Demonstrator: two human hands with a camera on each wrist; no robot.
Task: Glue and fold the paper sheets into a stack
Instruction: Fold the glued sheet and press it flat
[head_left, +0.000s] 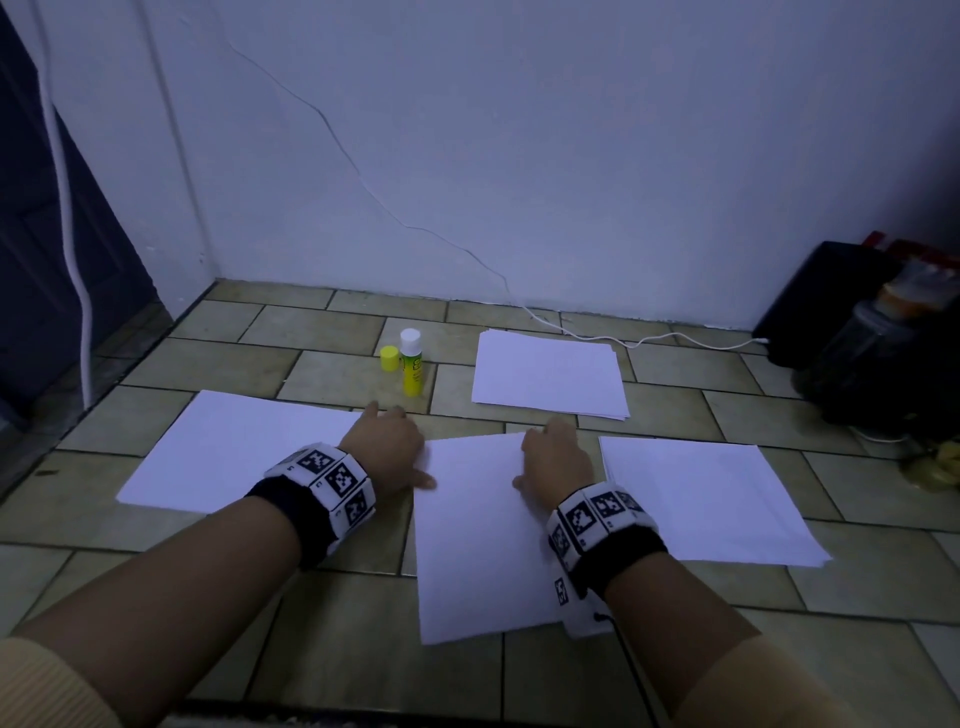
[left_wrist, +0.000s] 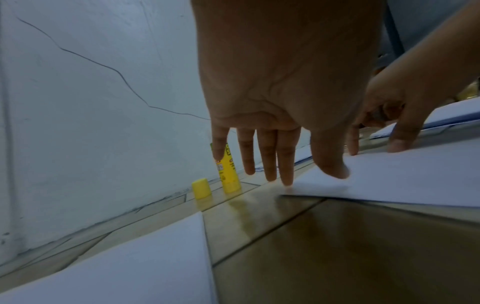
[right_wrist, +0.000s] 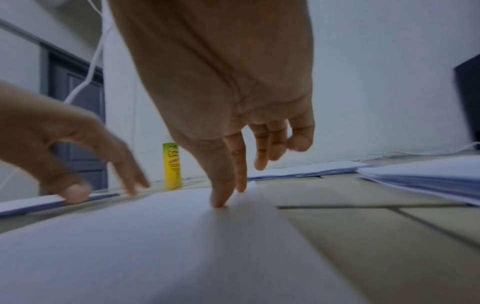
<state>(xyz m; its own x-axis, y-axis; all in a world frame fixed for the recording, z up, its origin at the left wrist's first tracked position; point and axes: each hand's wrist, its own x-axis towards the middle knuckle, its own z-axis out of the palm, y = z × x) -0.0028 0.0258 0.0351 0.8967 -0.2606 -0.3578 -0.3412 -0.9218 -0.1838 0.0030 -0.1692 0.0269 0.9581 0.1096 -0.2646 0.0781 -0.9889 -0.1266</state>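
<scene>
A single white sheet (head_left: 478, 545) lies on the tiled floor in front of me. My left hand (head_left: 402, 447) rests at its far left corner with the fingers straight. Its thumb (left_wrist: 332, 164) touches the corner and its fingertips (left_wrist: 285, 176) reach the tile. My right hand (head_left: 540, 452) lies on the sheet's far edge, where its thumb (right_wrist: 219, 197) and forefinger press down. A yellow glue stick (head_left: 411, 366) stands uncapped just beyond my left hand, its yellow cap (head_left: 389, 358) beside it. Other paper lies around: a left sheet (head_left: 234, 457), a right stack (head_left: 701, 499) and a far stack (head_left: 545, 374).
A white wall with a crack rises close behind the papers. A white cable (head_left: 649, 340) runs along its foot to dark objects (head_left: 857, 338) at the right. A dark door (head_left: 47, 270) stands at the left. Bare tiles (head_left: 363, 649) lie near me.
</scene>
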